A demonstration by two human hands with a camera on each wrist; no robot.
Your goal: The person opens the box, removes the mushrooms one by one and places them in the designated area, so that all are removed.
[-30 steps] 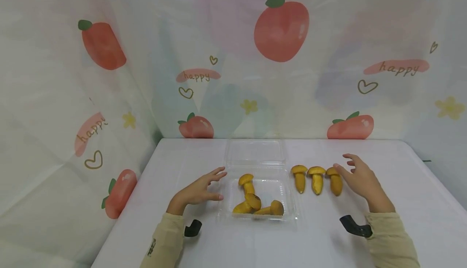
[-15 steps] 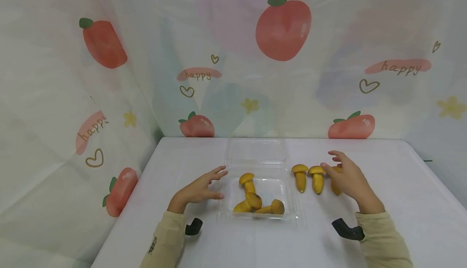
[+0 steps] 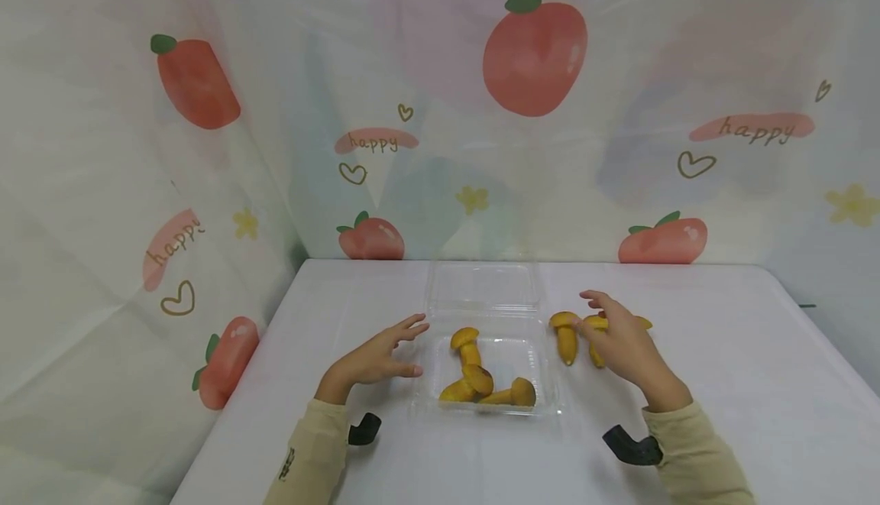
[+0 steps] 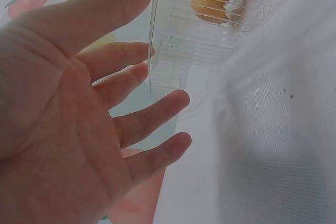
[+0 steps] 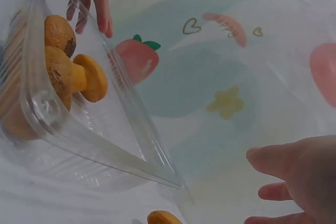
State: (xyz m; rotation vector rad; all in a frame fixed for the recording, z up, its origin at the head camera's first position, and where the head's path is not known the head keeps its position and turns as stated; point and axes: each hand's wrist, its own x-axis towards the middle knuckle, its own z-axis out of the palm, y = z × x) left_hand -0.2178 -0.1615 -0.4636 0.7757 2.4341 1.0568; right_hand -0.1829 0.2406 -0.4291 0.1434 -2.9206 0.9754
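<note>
Behind both hands we see the printed backdrop (image 3: 426,24), with red fruit and "happy" lettering. Below the hands we have the white worktop (image 3: 495,463). Between the two hands we find the clear container (image 3: 505,356), its lid (image 3: 481,285) laid back on the side away from us. The left hand (image 3: 378,354) is just left of the container, fingers spread and holding nothing; whether its fingertips touch the plastic, we cannot tell. The right hand (image 3: 622,343) is well to the container's right, thumb and fingers apart, pinching nothing; we cannot tell whether it touches anything. Of the yellow mushrooms, three lie in the container between the hands: a far one (image 3: 466,343), a near one (image 3: 477,379) and one towards the right hand (image 3: 522,392). Three more we see by the right hand: the first (image 3: 566,337) just left of it, the second (image 3: 596,356) partly covered by it, the third (image 3: 644,322) mostly hidden behind it.
</note>
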